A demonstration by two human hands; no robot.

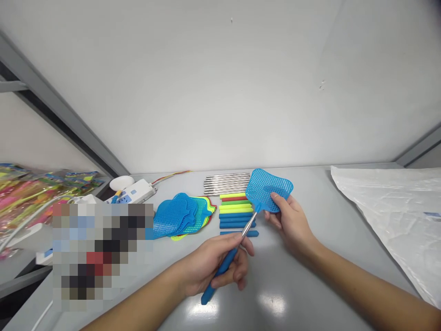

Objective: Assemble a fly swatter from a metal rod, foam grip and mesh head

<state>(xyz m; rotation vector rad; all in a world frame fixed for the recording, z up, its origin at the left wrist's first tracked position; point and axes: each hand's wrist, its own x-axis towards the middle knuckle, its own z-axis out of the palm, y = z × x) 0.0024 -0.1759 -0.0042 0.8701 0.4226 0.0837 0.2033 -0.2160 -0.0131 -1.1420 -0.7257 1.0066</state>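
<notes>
Both hands hold one blue fly swatter (257,186), tilted with its mesh head up and to the right. My left hand (220,262) is closed around the blue handle and the lower end of the metal rod. My right hand (289,214) pinches the right side of the mesh head, thumb on top, other fingers mostly behind it. Behind the swatter lie a row of coloured handles (236,209) in yellow, red, green and blue, and a bundle of metal rods (225,184). A pile of loose swatter heads (179,214), blue on top, lies left of the handles.
Packaged colourful items (41,188) fill the far left. A white power strip (136,192) with cables lies at the back left, beside a pixelated area. A white plastic sheet (389,207) covers the table's right side. A pale wall (227,92) stands behind.
</notes>
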